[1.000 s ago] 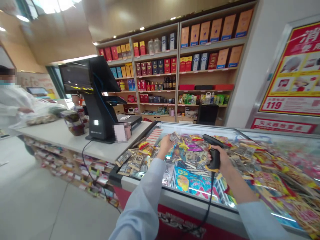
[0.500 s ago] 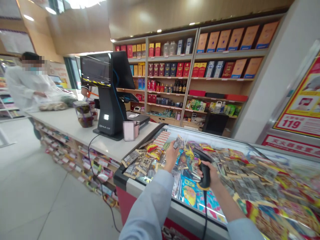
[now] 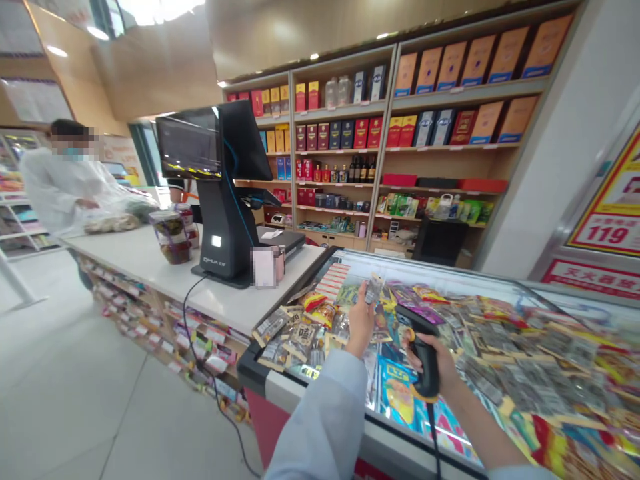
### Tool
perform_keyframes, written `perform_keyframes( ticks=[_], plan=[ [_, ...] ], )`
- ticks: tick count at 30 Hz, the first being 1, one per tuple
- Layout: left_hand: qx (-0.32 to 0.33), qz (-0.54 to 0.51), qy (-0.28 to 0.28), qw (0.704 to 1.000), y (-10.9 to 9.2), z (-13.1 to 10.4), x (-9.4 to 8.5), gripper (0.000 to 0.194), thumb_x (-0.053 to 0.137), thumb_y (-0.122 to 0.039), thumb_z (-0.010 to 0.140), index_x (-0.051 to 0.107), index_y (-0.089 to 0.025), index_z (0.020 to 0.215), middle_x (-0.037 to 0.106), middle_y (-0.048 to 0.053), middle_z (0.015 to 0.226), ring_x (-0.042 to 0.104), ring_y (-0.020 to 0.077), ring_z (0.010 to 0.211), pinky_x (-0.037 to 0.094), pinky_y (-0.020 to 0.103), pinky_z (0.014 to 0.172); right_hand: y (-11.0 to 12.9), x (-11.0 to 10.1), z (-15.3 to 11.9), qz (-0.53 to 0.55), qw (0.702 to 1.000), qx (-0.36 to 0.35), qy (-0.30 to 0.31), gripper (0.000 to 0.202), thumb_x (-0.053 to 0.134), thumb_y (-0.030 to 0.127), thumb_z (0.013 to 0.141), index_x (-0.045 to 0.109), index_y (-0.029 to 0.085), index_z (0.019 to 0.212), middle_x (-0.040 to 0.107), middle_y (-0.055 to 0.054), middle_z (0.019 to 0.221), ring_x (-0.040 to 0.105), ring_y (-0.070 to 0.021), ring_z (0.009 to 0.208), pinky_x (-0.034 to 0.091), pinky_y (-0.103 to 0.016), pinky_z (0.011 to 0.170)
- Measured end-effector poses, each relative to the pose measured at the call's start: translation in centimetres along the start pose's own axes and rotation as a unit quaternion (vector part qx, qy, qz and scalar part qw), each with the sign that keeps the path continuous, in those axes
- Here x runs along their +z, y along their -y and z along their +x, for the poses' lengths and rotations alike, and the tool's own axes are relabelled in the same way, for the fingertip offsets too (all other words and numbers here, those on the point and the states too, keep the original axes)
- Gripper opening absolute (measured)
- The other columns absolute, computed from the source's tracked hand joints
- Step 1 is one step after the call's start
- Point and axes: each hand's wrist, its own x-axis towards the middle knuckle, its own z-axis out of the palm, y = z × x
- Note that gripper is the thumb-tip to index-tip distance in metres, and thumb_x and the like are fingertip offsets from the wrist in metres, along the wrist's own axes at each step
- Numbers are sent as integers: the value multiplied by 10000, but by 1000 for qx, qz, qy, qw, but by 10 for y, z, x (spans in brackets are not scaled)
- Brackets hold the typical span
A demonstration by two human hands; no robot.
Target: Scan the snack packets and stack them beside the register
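Note:
My left hand [image 3: 361, 321] is closed on a small snack packet [image 3: 374, 289], holding it up over the glass-topped case. My right hand [image 3: 434, 360] wraps round the handle of a black and yellow barcode scanner [image 3: 426, 365], whose head points left toward the packet. The scanner's cord hangs down past the case's front edge. Beneath both hands lie many snack bags, among them a blue bag [image 3: 397, 393] below the scanner and beige-edged packets [image 3: 300, 337] at the case's left corner.
On the white counter [image 3: 227, 303] at the left stand a black checkout terminal [image 3: 225, 227], a small pink box [image 3: 267, 267] and stacked jars [image 3: 171, 237]. A person in white [image 3: 70, 180] stands at its far end. Shelves of boxed goods [image 3: 340, 137] line the back.
The view has shifted slightly, and both hands appear a little farther right in it. The packet stays in my left hand and the scanner in my right.

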Motion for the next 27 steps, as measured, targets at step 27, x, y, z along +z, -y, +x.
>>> perform_keyframes(
  ticks=[27],
  plan=[
    [10,60,-8,998,3,0,-4,566,398,-244,926,255,-284,1473,707,46,968,649,168,829,438,232,746,7,2,-9,55,997,-48,-3,152,634,305,645,561,182,698,588,-12,576,413,-63,348,338,-172,323]
  ],
)
